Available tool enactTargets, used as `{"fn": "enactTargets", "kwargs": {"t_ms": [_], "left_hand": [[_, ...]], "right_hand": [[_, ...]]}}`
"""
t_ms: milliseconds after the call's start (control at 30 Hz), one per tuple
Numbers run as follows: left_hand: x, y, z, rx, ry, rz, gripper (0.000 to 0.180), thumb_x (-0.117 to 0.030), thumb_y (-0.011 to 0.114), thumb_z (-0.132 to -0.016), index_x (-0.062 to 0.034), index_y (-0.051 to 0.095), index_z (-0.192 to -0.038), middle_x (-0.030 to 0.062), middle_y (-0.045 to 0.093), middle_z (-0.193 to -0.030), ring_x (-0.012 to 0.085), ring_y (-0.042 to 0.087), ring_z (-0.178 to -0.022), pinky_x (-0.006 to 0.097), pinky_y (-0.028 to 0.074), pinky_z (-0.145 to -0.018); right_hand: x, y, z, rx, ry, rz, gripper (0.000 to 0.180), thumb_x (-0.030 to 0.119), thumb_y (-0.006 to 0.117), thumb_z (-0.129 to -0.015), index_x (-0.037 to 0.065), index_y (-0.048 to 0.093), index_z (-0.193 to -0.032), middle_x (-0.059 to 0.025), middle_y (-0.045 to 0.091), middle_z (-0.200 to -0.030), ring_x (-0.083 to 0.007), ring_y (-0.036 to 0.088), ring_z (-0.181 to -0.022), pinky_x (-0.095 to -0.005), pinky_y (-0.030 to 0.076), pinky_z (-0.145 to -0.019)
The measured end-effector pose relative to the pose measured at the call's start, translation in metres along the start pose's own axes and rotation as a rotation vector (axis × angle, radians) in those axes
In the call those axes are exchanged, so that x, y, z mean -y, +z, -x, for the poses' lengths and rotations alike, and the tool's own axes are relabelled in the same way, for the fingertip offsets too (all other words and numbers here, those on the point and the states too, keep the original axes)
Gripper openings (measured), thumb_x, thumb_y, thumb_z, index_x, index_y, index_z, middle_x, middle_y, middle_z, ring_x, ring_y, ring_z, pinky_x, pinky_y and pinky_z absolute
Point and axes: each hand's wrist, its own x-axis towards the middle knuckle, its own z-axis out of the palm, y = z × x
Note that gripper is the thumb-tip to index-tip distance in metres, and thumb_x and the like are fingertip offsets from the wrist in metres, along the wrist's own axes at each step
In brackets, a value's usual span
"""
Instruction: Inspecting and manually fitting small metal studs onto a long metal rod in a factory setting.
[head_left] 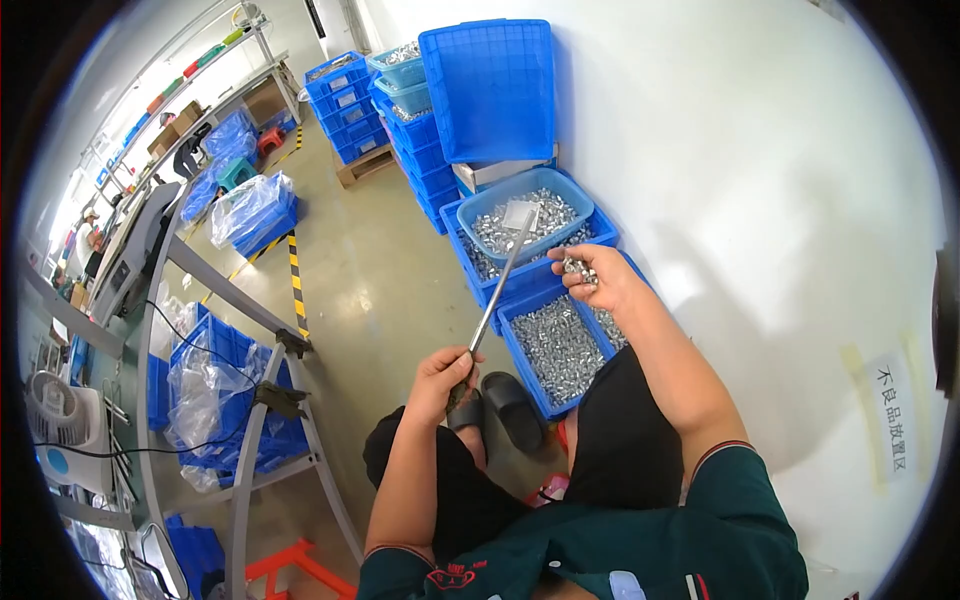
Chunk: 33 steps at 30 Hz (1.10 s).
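Observation:
My left hand (442,382) is closed round the lower end of a long, thin metal rod (497,290). The rod slants up and away, its far tip in front of a light blue basin (577,222) of small silver metal parts. Something dark shows beneath my left fingers; I cannot make out what. Several small metal parts (579,270) lie in the curled fingers of my right hand (605,280), which hovers just right of the rod. Below it, a blue crate (528,368) holds many similar silver pieces.
A white wall (760,200) runs along my right. Behind the basin stand a tilted blue bin (490,90) and stacked blue crates (340,110). To my left is a grey metal workbench frame (232,290), with plastic-covered blue crates (215,385) beneath. A red stool (300,570) stands near it.

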Motion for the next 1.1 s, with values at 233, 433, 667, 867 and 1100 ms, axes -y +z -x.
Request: {"fn": "enactTargets", "kwargs": {"t_ms": [233, 433, 667, 867, 1100], "left_hand": [[0.002, 0.001, -0.004, 0.001, 0.005, -0.029, 0.019, -0.019, 0.051, -0.089, -0.0018, 0.058, -0.090, 0.0029, 0.053, -0.061, 0.0083, 0.044, -0.043, 0.020, 0.032, -0.037], [0.005, -0.003, -0.004, -0.034, -0.006, -0.151, 0.018, -0.018, 0.053, -0.088, -0.0010, 0.059, -0.091, 0.0020, 0.053, -0.060, 0.0070, 0.043, -0.042, 0.020, 0.032, -0.037], [0.002, -0.003, -0.001, -0.024, -0.049, -0.219, 0.018, -0.016, 0.054, -0.087, 0.0008, 0.060, -0.091, -0.0001, 0.052, -0.062, 0.0057, 0.043, -0.050, 0.020, 0.032, -0.046], [0.006, -0.005, -0.001, 0.003, -0.042, -0.260, 0.020, -0.019, 0.053, -0.087, -0.0005, 0.060, -0.091, -0.0004, 0.053, -0.062, 0.0045, 0.039, -0.045, 0.020, 0.028, -0.041], [0.007, -0.002, -0.003, 0.016, -0.034, -0.285, 0.021, -0.019, 0.054, -0.087, 0.0001, 0.061, -0.091, -0.0008, 0.053, -0.062, 0.0047, 0.040, -0.049, 0.019, 0.029, -0.044]], "right_hand": [[0.003, -0.003, 0.004, 0.062, -0.051, 0.043, 0.016, 0.013, 0.055, -0.085, -0.001, 0.053, -0.094, -0.0070, 0.052, -0.073, -0.0055, 0.038, -0.045, -0.0166, 0.028, -0.033], [0.002, -0.012, 0.000, 0.169, -0.031, -0.073, 0.021, 0.020, 0.059, -0.085, 0.000, 0.054, -0.091, -0.0041, 0.052, -0.071, -0.0040, 0.037, -0.044, -0.0162, 0.027, -0.033], [0.003, -0.010, 0.000, 0.186, -0.048, -0.158, 0.018, 0.018, 0.058, -0.085, 0.002, 0.054, -0.091, -0.0042, 0.051, -0.072, -0.0049, 0.040, -0.047, -0.0161, 0.029, -0.035], [0.002, -0.010, -0.002, 0.179, -0.075, -0.176, 0.016, 0.016, 0.057, -0.086, 0.001, 0.054, -0.091, -0.0052, 0.052, -0.073, -0.0049, 0.039, -0.048, -0.0161, 0.028, -0.035], [0.001, -0.005, 0.000, 0.195, -0.050, -0.218, 0.014, 0.015, 0.056, -0.086, 0.002, 0.055, -0.090, -0.0058, 0.051, -0.070, -0.0062, 0.040, -0.049, -0.0164, 0.027, -0.034]]}}
